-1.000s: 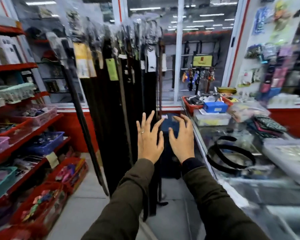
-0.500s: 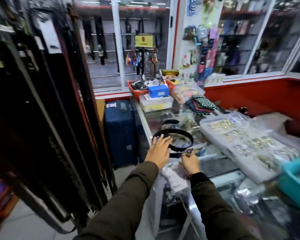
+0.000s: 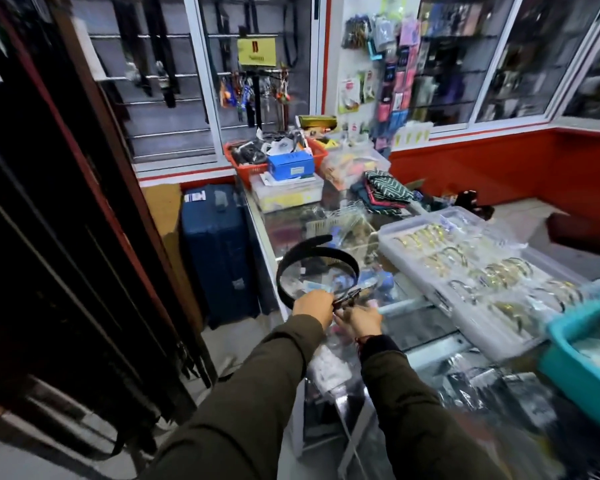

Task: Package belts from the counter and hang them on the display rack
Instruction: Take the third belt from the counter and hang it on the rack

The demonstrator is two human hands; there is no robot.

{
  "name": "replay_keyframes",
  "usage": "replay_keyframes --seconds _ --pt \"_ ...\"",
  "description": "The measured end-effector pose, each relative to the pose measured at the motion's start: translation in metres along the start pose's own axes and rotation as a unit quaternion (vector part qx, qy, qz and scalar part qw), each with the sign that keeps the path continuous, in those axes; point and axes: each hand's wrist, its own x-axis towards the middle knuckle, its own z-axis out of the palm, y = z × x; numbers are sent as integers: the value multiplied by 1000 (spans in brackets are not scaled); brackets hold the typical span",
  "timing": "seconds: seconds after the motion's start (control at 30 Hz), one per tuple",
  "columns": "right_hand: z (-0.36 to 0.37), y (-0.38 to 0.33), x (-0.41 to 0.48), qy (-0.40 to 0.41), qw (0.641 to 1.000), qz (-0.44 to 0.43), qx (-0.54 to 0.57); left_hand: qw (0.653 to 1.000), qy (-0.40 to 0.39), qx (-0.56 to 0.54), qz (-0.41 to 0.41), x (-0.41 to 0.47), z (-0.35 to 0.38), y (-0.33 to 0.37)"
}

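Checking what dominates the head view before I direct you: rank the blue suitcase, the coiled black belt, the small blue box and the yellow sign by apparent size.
1. blue suitcase
2. coiled black belt, nearer the camera, so flattered
3. small blue box and yellow sign: look alike, and the sign is farther, so unranked.

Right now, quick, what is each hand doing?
Left hand: closed on the near end of the coiled black belt on the glass counter.
Right hand: at the belt's end too; its grip cannot be told.
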Motion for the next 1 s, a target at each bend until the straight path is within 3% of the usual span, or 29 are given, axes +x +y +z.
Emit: replay_keyframes --seconds 0.2,0.47,0.7,1.0 --pt "10 3 -11 -32 988 -2 152 986 118 -114 -18 -26 5 -18" --pt "55 -18 -51 -131 979 -107 115 889 257 -365 -103 -78 -7 -60" --pt "108 -14 -81 -209 954 -213 -2 847 371 -359 -128 -136 -19 -93" --pt "150 -37 -129 -350 895 -276 10 732 421 -525 -105 -176 -88 -128"
